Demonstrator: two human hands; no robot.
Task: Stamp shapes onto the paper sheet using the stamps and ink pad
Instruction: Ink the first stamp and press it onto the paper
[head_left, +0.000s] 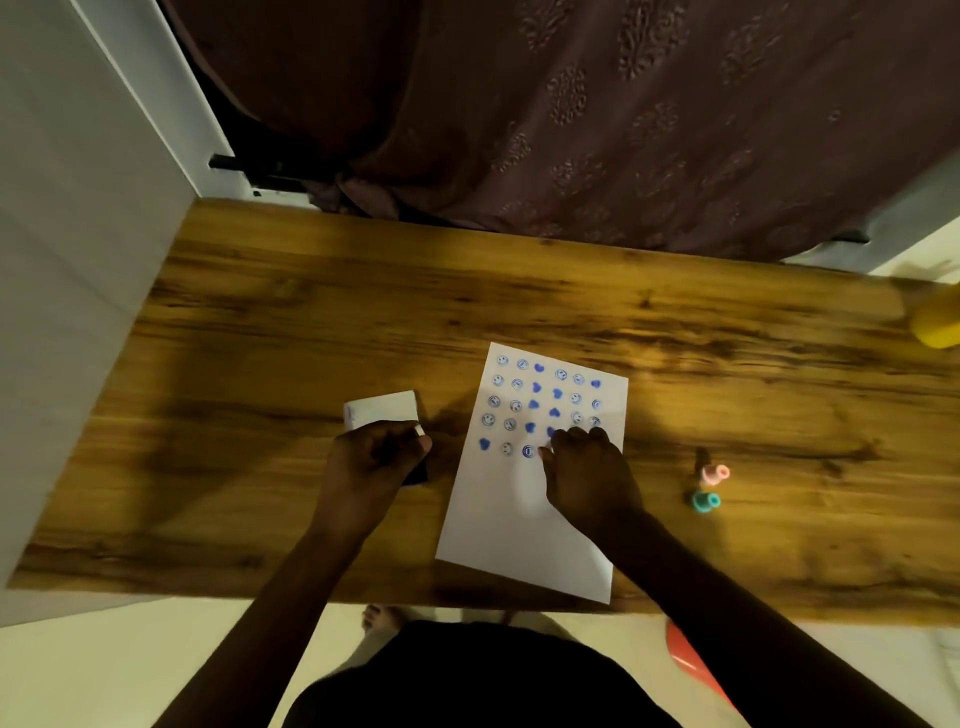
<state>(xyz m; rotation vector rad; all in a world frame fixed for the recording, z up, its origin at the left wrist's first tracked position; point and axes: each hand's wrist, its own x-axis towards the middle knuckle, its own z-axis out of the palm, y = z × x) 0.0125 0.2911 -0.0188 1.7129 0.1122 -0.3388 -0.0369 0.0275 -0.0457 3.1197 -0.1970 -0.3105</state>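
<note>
A white paper sheet (524, 519) lies on the wooden table (311, 322), its upper half covered with several blue smiley and heart prints. My right hand (587, 475) rests on the sheet at the lowest row of prints, fingers closed around a small stamp that is almost wholly hidden. My left hand (371, 457) sits left of the sheet, fingers curled over the dark ink pad (418, 475), whose white lid (384, 410) stands open behind it. A pink stamp (716, 474) and a teal stamp (705, 501) lie on the table to the right of the sheet.
A yellow object (937, 325) sits at the table's right edge. A brown patterned curtain (571, 114) hangs behind the table and a white wall (67, 260) stands at the left. Something orange-red (691, 660) is on the floor below the table's near edge.
</note>
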